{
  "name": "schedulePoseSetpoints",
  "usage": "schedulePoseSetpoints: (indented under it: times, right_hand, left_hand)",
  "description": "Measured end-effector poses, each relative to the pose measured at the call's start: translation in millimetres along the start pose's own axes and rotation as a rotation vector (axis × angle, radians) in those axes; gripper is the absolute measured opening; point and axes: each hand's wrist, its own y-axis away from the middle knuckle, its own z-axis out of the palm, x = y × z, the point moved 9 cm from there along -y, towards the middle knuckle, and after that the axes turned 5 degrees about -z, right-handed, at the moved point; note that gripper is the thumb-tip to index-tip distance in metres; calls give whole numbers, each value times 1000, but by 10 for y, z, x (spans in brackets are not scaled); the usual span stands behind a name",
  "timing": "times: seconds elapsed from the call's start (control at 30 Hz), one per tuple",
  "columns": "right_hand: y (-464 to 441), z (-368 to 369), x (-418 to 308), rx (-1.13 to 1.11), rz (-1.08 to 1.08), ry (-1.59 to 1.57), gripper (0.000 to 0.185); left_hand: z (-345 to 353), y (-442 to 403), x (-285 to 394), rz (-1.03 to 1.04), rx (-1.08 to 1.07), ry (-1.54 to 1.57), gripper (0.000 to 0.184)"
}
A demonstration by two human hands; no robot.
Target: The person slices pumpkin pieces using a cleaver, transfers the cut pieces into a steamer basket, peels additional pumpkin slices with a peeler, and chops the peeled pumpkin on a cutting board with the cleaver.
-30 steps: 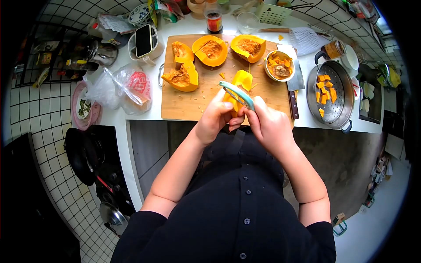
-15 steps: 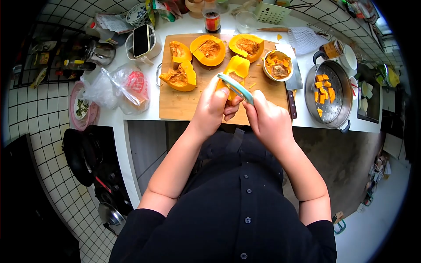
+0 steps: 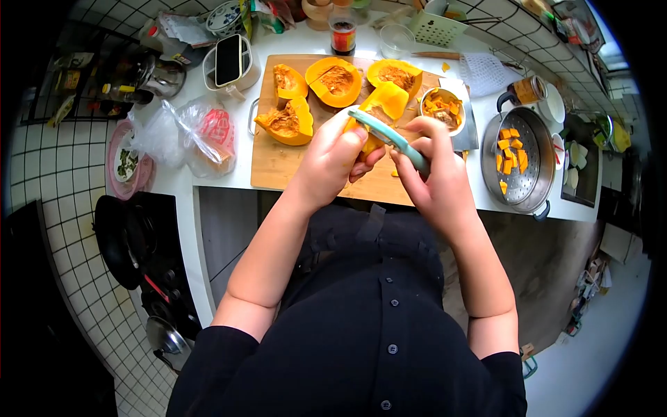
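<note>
My left hand [image 3: 338, 154] is wrapped round a pumpkin piece [image 3: 389, 99], whose peeled yellow end sticks out over the wooden cutting board [image 3: 278, 167]. My right hand [image 3: 439, 165] grips the light green handle of a peeler [image 3: 389, 133], and the peeler's head lies over the pumpkin piece beside my left thumb. Behind them on the board sit pumpkin chunks with seeds and pulp, among them one at the back middle [image 3: 333, 81] and one at the left [image 3: 288, 121]. A white bowl [image 3: 442, 110] holds peelings and pulp. My hand partly hides the knife [image 3: 472, 132] at the board's right.
A steamer pot [image 3: 517, 160] with orange cubes stands at the right. Plastic bags [image 3: 208, 139], a pink basin [image 3: 132, 163] and a container with a phone [image 3: 229, 62] are at the left. A sauce bottle [image 3: 342, 35] and a clear bowl [image 3: 397, 42] stand behind the board.
The pumpkin piece has moved up and right, overlapping the back right chunk. My right hand has shifted right, its fingers loosened along the peeler's handle, now hiding the knife handle.
</note>
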Motion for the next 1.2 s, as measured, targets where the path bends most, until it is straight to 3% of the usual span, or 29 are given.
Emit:
schedulePoseSetpoints:
  times: [0.03, 0.07, 0.2, 0.57, 0.73, 1.2]
  right_hand:
    - [12, 13, 67, -29, 140, -67, 44]
    - [-3, 20, 52, -40, 96, -83, 65]
    - [-36, 48, 17, -135, 90, -84, 80]
    - [-85, 35, -113, -148, 119, -25, 72]
    - [-78, 32, -217, -115, 35, 69, 64]
    - [101, 82, -98, -91, 173, -69, 59]
  left_hand:
    - [-19, 12, -2, -10, 30, -15, 25]
    - [-28, 18, -13, -19, 60, -29, 27]
    - [38, 40, -21, -30, 30, -3, 28]
    - [133, 150, 36, -41, 49, 3, 23]
    - [140, 205, 19, -40, 22, 57, 22]
    - [166, 268, 35, 67, 65, -1, 25]
